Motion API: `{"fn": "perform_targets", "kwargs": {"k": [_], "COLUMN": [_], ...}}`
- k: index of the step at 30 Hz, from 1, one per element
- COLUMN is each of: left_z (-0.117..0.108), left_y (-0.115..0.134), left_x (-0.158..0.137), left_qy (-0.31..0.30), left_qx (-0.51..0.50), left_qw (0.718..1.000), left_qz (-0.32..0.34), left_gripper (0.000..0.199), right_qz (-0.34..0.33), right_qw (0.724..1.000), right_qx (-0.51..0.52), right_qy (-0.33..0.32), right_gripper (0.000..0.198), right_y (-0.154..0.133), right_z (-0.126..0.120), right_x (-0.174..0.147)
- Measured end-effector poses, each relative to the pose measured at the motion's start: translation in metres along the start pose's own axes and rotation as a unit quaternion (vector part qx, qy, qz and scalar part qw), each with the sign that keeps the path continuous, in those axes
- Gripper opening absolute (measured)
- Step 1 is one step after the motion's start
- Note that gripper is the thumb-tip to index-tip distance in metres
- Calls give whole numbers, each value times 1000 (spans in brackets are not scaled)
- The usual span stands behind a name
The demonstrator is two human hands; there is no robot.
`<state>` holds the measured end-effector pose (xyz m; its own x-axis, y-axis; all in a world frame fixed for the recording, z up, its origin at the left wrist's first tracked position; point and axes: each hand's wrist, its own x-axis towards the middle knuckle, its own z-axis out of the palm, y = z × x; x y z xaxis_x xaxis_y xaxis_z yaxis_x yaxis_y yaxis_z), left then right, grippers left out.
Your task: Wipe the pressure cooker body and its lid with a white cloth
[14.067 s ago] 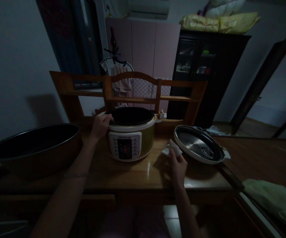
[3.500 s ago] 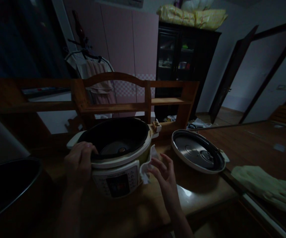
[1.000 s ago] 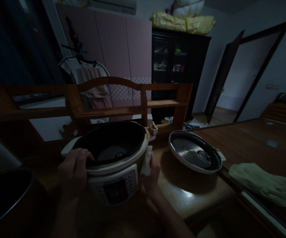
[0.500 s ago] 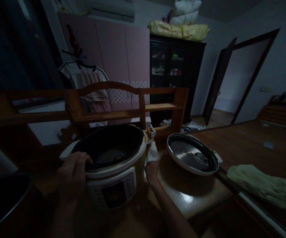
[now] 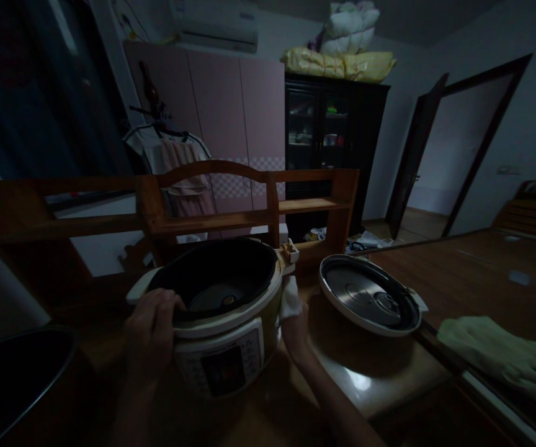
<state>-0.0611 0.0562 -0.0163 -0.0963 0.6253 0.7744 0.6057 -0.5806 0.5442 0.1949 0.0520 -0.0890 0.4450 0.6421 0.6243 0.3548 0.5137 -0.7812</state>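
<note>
An electric pressure cooker (image 5: 231, 354) with a dark control panel stands on the table, its lid off and no inner pot in the black cavity. At its near left rim, my left hand (image 5: 151, 323) is closed over the edge, fingertips inside. My right hand (image 5: 296, 326) presses a white cloth (image 5: 290, 299) against the cooker's right outer side, below the hinge bracket; its fingers are mostly hidden by the cloth. To the right, the round lid (image 5: 365, 295) lies with its metal inner face up.
A dark pot (image 5: 26, 372) stands at the lower left. Behind the cooker runs a wooden shelf rack (image 5: 212, 220). A pale green cloth (image 5: 495, 357) lies on the wooden surface (image 5: 473, 273) at the right.
The whole view has shifted slightly, so everything sits a little further right and lower. My right hand with the cloth has moved slightly along the cooker's side; my left hand keeps its hold.
</note>
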Motion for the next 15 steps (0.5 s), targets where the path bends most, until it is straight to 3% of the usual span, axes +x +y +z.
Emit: {"fn": "perform_targets", "kwargs": {"k": [3,7,12,15], "left_z": [0,-6,-19,-22], "left_y": [1,-3,-6,21], "left_x": [0,1,9,12], "left_qy": [12,-16,-113,-118], "left_qx": [9,43,95,154], "left_qw": [1000,999,985,966], "left_qz": [-1,2,85,169], "left_gripper": [33,35,32,40], "right_qz": [17,18,-95,-119], "right_qw": [999,991,973,963], "right_qx": [0,-72,-185,-235], "right_qy": [-27,-108,-99,-59], "right_gripper": [23,36,48,51], "right_y": [-14,-24,-4,15], "right_z": [-4,-20,-73,-104], "right_x": [-34,-74,-69,-57]}}
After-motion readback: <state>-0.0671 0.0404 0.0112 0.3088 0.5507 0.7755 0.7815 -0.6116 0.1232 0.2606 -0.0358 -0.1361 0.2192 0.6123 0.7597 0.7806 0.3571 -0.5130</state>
